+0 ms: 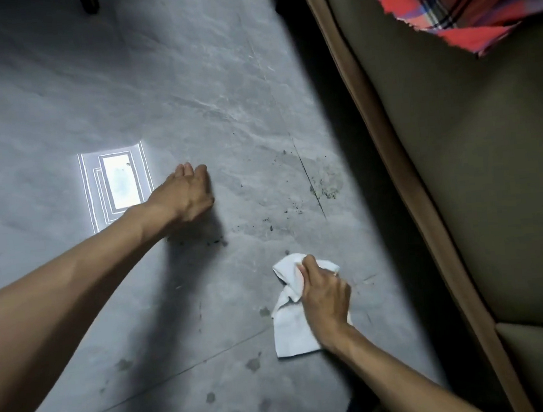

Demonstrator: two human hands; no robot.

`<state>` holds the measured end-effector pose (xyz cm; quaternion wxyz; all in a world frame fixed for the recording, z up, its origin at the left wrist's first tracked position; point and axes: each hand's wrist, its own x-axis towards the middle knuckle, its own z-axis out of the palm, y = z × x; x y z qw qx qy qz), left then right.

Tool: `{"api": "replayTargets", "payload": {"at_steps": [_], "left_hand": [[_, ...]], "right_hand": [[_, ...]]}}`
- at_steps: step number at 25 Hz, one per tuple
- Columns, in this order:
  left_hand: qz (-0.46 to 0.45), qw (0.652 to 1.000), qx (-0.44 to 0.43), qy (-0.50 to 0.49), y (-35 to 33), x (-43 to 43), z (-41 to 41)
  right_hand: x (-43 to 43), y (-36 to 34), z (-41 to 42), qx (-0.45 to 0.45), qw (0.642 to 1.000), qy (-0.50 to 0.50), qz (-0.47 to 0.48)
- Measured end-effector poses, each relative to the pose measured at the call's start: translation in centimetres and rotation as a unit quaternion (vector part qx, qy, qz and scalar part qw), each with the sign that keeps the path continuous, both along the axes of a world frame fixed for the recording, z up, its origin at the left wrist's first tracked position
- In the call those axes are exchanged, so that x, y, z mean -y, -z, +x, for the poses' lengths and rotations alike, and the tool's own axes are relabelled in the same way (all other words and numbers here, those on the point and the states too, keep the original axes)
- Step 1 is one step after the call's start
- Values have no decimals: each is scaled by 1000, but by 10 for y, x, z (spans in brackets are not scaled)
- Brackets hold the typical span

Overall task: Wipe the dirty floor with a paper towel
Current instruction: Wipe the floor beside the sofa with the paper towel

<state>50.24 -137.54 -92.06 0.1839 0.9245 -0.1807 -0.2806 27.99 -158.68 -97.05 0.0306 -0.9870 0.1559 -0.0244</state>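
The right hand (326, 295) has its fingers curled round a crumpled paper towel (289, 329), low on the near floor (189, 82). The dirt smear (325, 190) lies beyond it, slightly right, nearer this hand. The left hand (186, 193) braces on the floor farther left, holding nothing.

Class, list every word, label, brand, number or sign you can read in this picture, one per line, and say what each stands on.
None: no readable text anywhere in this view.
The paper towel gripped by the right hand is plain white.
The checked cloth shows only coloured stripes.
The bright patch on the floor is reflected light with nested lines, not letters.
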Motion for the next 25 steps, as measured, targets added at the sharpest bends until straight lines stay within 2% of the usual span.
{"api": "replayTargets", "payload": {"at_steps": [2,4,7,9,11,13,14,16,18,22,25], "left_hand": [[-2,1000,11,8,1,-3,-4],[-9,1000,15,5,4,-4,-5],[-15,1000,15,4,4,-3,-2],[-8,1000,12,2,3,-2,-2],[5,1000,13,2,2,2,-2],[18,1000,7,-5,3,7,-1],[24,1000,3,-6,3,10,-1],[33,999,-3,-3,2,14,1],[36,999,1,-3,2,11,1],[31,999,13,8,3,8,0],[34,999,7,8,3,8,2]], "right_hand": [[-26,3,17,33,999,-21,1],[-37,5,46,73,993,-92,-7],[-20,1,95,53,986,-159,-19],[20,-2,123,14,995,-88,-53],[69,-6,142,-39,995,55,-73],[100,-4,141,6,986,162,-34],[103,-1,135,35,983,179,-14],[96,8,119,68,987,148,-1],[92,12,108,58,994,94,-21],[86,5,114,21,994,106,-29],[74,7,106,35,998,57,-15]]}}
